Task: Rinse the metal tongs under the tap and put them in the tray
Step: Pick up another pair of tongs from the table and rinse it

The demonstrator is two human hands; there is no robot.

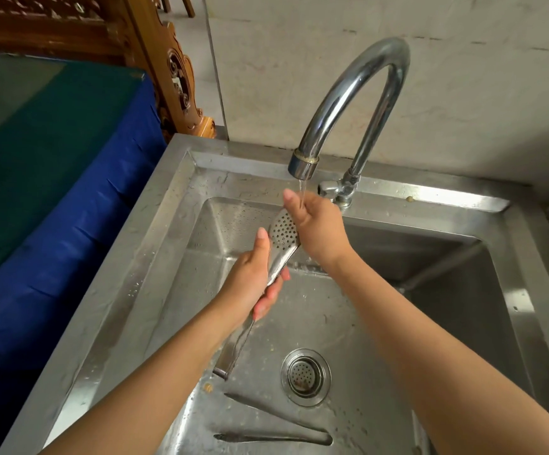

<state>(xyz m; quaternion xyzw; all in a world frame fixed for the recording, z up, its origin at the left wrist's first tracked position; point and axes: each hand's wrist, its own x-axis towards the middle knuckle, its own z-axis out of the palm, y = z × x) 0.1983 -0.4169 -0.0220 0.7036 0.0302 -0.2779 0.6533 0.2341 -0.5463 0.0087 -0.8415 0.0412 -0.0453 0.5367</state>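
Observation:
The metal tongs [282,242] are held slanted over the steel sink [332,323], perforated head up, hinge end low near the drain. My left hand [256,280] grips their middle. My right hand [315,226] cups the far side of the perforated head, fingers curled against it. A thin stream of water falls from the curved tap [348,103] onto my right hand and the tongs' tip. No tray is in view.
The drain strainer [305,377] lies in the basin floor, with pressed grooves nearer me. The tap handle [328,188] sits on the back rim. A blue-and-green covered table [53,159] stands left, with carved wooden furniture [174,70] behind it.

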